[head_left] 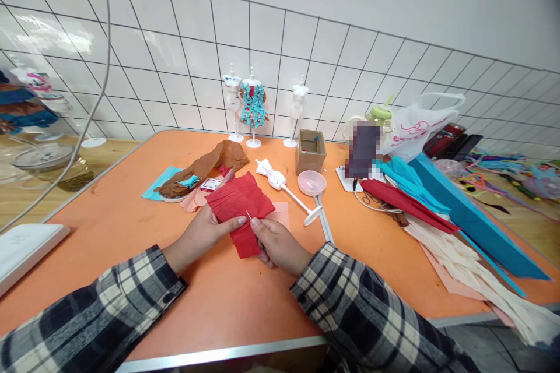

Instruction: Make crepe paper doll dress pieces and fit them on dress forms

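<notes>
A pleated piece of red crepe paper [240,205] lies over the orange table [131,210] in front of me. My left hand [203,235] grips its left edge, thumb laid across the paper. My right hand [276,243] is closed in a pinch on a thin needle or pin [248,215] whose tip sticks up at the paper's middle. A white doll mannequin [280,182] lies on its side just behind the paper, its round stand near my right hand.
Behind are brown and teal crepe scraps [196,173], three small standing mannequins [252,104], a small cardboard box [310,150], a pink lid [312,182]. Red, teal and cream paper sheets [437,210] cover the right side. A white device [21,245] sits at far left.
</notes>
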`<control>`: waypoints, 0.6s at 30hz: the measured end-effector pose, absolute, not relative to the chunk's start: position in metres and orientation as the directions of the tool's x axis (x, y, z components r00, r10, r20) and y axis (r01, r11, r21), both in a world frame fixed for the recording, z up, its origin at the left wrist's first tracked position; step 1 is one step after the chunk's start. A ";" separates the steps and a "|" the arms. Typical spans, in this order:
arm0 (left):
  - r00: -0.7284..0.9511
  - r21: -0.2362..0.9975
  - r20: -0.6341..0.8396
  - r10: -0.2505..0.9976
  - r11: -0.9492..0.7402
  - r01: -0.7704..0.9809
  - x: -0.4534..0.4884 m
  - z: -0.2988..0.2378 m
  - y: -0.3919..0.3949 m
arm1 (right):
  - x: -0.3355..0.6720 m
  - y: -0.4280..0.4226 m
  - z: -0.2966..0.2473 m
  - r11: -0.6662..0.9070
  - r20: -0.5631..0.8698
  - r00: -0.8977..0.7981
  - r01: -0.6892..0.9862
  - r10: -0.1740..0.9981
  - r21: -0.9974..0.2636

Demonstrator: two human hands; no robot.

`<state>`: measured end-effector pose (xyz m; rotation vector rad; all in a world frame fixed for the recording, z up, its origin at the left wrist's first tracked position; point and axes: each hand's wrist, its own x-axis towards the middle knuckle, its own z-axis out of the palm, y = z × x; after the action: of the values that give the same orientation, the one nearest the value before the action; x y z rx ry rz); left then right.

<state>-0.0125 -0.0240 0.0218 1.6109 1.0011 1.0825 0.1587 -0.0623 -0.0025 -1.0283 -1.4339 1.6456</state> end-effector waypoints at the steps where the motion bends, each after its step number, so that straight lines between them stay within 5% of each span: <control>1: 0.281 0.961 0.199 0.939 -0.243 0.129 -0.012 0.022 -0.024 | 0.159 -0.062 -0.003 -0.130 -0.113 -0.425 -0.011 0.898 -0.991; 8: 0.286 0.966 0.170 0.943 -0.217 0.142 -0.016 0.013 -0.021 | 0.158 -0.064 0.002 -0.141 -0.132 -0.419 0.009 0.898 -0.990; 18: 0.324 0.997 0.027 0.946 -0.005 -0.071 -0.019 0.008 -0.018 | 0.156 -0.063 0.001 -0.065 -0.090 -0.376 0.078 0.922 -0.995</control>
<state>-0.0186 -0.0179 0.0077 1.3087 0.9064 1.0062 0.1560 -0.0634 0.0008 -1.1075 -1.5042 1.5228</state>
